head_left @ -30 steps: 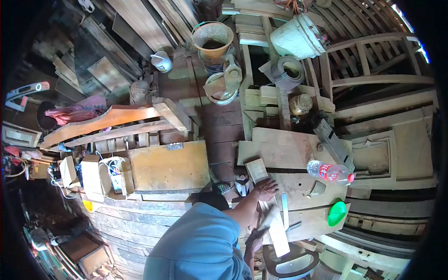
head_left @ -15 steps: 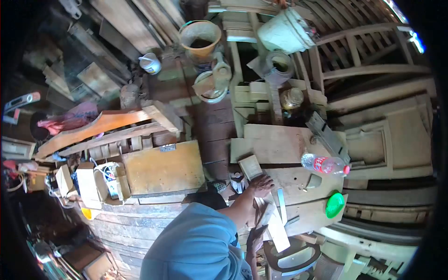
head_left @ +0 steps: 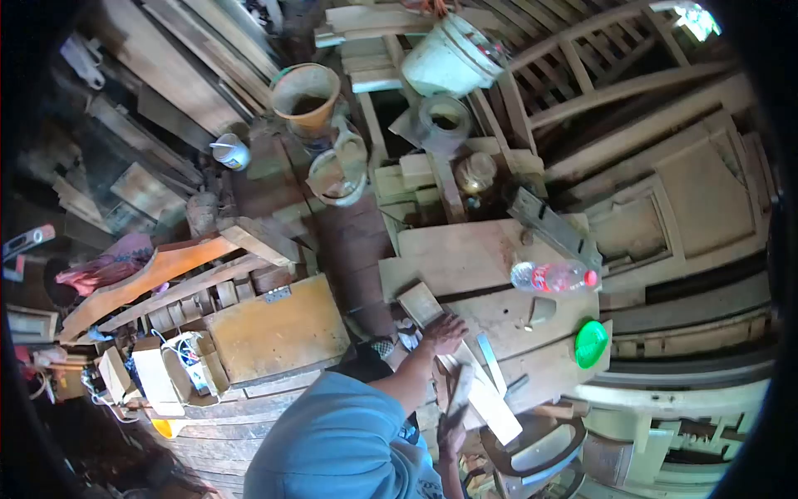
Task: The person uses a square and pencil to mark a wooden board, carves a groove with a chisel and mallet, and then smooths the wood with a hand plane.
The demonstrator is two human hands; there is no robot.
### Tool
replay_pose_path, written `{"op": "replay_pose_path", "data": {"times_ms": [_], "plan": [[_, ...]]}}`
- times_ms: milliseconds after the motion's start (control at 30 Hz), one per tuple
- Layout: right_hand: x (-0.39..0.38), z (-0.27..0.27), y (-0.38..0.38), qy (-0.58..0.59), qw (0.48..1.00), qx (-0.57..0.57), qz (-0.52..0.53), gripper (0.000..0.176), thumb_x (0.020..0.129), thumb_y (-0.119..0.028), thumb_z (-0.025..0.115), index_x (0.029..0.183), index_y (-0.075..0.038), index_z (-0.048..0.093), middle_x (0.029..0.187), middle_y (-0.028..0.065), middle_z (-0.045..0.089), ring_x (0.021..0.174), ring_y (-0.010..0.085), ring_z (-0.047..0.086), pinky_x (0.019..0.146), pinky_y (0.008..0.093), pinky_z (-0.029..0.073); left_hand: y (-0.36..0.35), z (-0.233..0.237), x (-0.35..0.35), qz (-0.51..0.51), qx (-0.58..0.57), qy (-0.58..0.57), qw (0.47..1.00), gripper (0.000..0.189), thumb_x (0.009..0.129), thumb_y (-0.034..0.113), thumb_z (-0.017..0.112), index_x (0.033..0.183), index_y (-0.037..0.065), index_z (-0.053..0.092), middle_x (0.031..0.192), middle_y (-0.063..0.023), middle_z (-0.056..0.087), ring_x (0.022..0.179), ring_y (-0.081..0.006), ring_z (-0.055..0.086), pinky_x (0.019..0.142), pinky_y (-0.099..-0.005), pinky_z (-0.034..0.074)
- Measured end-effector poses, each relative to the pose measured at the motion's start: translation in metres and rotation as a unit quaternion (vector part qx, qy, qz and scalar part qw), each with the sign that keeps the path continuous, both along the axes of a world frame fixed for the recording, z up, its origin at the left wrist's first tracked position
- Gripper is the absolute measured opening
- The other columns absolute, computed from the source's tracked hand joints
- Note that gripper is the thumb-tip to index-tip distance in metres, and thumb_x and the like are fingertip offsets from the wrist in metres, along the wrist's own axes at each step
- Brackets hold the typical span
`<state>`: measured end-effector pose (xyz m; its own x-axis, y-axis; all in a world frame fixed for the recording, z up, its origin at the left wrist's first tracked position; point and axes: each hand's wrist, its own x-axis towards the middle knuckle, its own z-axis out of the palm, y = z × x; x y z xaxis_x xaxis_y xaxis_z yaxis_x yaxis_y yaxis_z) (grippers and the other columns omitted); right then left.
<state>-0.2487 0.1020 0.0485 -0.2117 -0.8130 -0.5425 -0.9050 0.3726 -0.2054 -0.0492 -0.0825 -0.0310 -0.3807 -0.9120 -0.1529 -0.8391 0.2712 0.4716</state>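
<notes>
Since a second ago the view has swung, yet the left hand [head_left: 445,333] stays pressed, fingers loosely spread, on the far end of the pale wooden board [head_left: 492,409], which lies slantwise on the workbench [head_left: 465,258] near its left edge. At the near end the right hand [head_left: 453,432] wraps a grey hand tool [head_left: 460,387], though how its fingers close is blurred. Stiff, light and likely splintery, the board looks best held flat or by its long edges.

A cluttered woodworking workshop: stacked timber planks [head_left: 199,58] at eleven o'clock, curved wooden furniture frames [head_left: 632,91] at two, a sawdust-strewn wooden tabletop [head_left: 474,258] centre.
</notes>
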Motion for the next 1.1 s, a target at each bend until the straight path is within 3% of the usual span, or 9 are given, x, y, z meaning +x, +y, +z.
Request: {"op": "replay_pose_path", "data": {"times_ms": [100, 300, 400, 433, 533, 600, 967, 1033, 1100], "plan": [[0.033, 0.026, -0.011, -0.048, 0.965, -0.06, -0.25, 0.072, 0.082, -0.044, 0.055, 0.138, -0.007, 0.03, 0.093, 0.0322, 0.06, 0.086, 0.0436, 0.06, 0.072, 0.0499, 0.046, -0.004, 0.018, 0.008, -0.032, 0.011, -0.032, 0.999, 0.046, 0.083, 0.031, 0.047, 0.123, 0.01, 0.049, 0.13, -0.0112, 0.045, 0.126, -0.0278, 0.036, 0.102, -0.0451, 0.029], [0.005, 0.002, -0.008, -0.038, 0.998, -0.053, 0.021, 0.076, 0.083, -0.045, 0.054, 0.136, 0.004, 0.029, 0.092, 0.0361, 0.058, 0.09, 0.0425, 0.06, 0.073, 0.0473, 0.047, -0.001, -0.004, -0.001, -0.014, 0.002, -0.004, 1.0, 0.047, 0.085, 0.03, 0.046, 0.127, 0.008, 0.046, 0.134, -0.0132, 0.042, 0.129, -0.0297, 0.033, 0.108, -0.0456, 0.022], [0.023, -0.017, -0.003, 0.068, 0.942, -0.324, 0.047, 0.074, 0.084, -0.043, 0.056, 0.137, 0.001, 0.027, 0.102, 0.0358, 0.056, 0.084, 0.0447, 0.06, 0.072, 0.0484, 0.047, 0.0, -0.003, -0.002, -0.008, 0.007, 0.0, 1.0, 0.047, 0.085, 0.03, 0.046, 0.127, 0.008, 0.046, 0.133, -0.0129, 0.042, 0.129, -0.0304, 0.033, 0.109, -0.0456, 0.022], [0.022, 0.004, -0.007, -0.085, 0.985, -0.045, -0.142, 0.079, 0.085, -0.044, 0.054, 0.142, -0.003, 0.017, 0.119, 0.0364, 0.046, 0.083, 0.0466, 0.059, 0.071, 0.0484, 0.048, -0.001, -0.003, -0.003, -0.005, 0.007, 0.0, 1.0, 0.047, 0.085, 0.03, 0.046, 0.127, 0.008, 0.046, 0.133, -0.0129, 0.042, 0.129, -0.0304, 0.033, 0.109, -0.0456, 0.022], [0.019, 0.015, -0.009, -0.041, 0.996, -0.04, 0.069, 0.082, 0.085, -0.046, 0.051, 0.141, -0.001, 0.014, 0.118, 0.0369, 0.047, 0.084, 0.0473, 0.058, 0.07, 0.0491, 0.048, -0.003, -0.002, -0.001, -0.005, 0.004, 0.006, 1.0, 0.047, 0.085, 0.029, 0.045, 0.127, 0.008, 0.046, 0.133, -0.0128, 0.042, 0.129, -0.0306, 0.033, 0.109, -0.0456, 0.022], [0.012, -0.024, 0.005, 0.064, 0.97, -0.138, -0.19, 0.082, 0.082, -0.042, 0.056, 0.142, -0.003, 0.015, 0.094, 0.0338, 0.058, 0.08, 0.0445, 0.06, 0.068, 0.0493, 0.047, -0.003, -0.002, -0.002, -0.019, 0.021, -0.007, 1.0, 0.047, 0.085, 0.03, 0.045, 0.127, 0.008, 0.046, 0.134, -0.0131, 0.042, 0.13, -0.0299, 0.033, 0.109, -0.0454, 0.022], [0.005, -0.011, 0.007, -0.126, 0.964, -0.064, -0.224, 0.086, 0.081, -0.048, 0.056, 0.143, -0.004, 0.014, 0.08, 0.0342, 0.06, 0.077, 0.0447, 0.061, 0.066, 0.0517, 0.046, -0.006, 0.013, 0.002, -0.052, 0.052, -0.042, 0.996, 0.047, 0.085, 0.03, 0.045, 0.127, 0.008, 0.045, 0.133, -0.0133, 0.042, 0.128, -0.0311, 0.034, 0.109, -0.0443, 0.023], [-0.022, -0.024, 0.012, -0.039, 0.983, -0.163, 0.072, 0.087, 0.082, -0.047, 0.056, 0.144, -0.005, 0.011, 0.085, 0.0339, 0.06, 0.068, 0.0408, 0.062, 0.063, 0.0487, 0.046, -0.001, -0.005, -0.002, -0.004, 0.004, 0.006, 1.0, 0.047, 0.084, 0.03, 0.046, 0.126, 0.007, 0.046, 0.133, -0.0132, 0.042, 0.129, -0.0309, 0.033, 0.109, -0.0443, 0.023], [-0.007, -0.005, 0.008, -0.065, 0.993, -0.07, -0.072, 0.086, 0.083, -0.044, 0.054, 0.144, -0.005, 0.007, 0.098, 0.0358, 0.057, 0.073, 0.04, 0.062, 0.067, 0.0482, 0.046, -0.001, 0.005, 0.002, -0.001, 0.012, 0.014, 1.0, 0.048, 0.084, 0.029, 0.046, 0.126, 0.008, 0.046, 0.133, -0.0133, 0.043, 0.129, -0.0311, 0.033, 0.109, -0.0447, 0.023]]}}
